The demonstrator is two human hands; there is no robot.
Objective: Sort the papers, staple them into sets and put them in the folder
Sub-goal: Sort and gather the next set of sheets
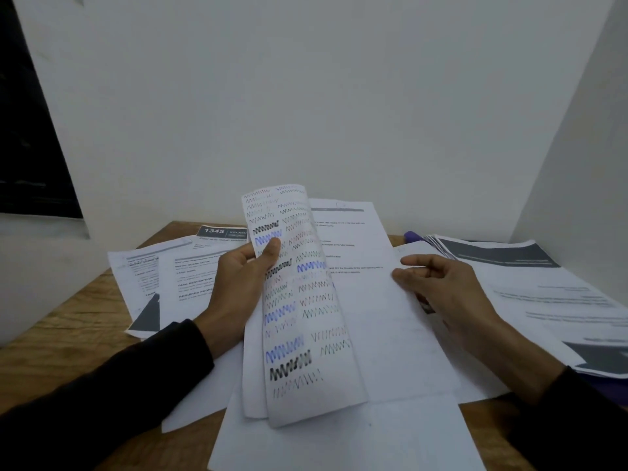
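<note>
My left hand (243,287) grips a curled bundle of sheets covered in coloured pen scribbles (299,307), lifted off the table, thumb across the front. My right hand (441,287) pinches the right edge of a printed white sheet (367,300) that lies under the bundle. More blank sheets (339,436) lie beneath, near the front. A purple folder (413,236) shows only as a corner behind the right-hand papers, with another purple strip at the right edge. I see no stapler.
Printed pages (183,280) fan out on the left of the wooden table (68,334), one headed 1345. A stack with dark grey bands (550,294) lies at the right. White walls close in behind and at the right.
</note>
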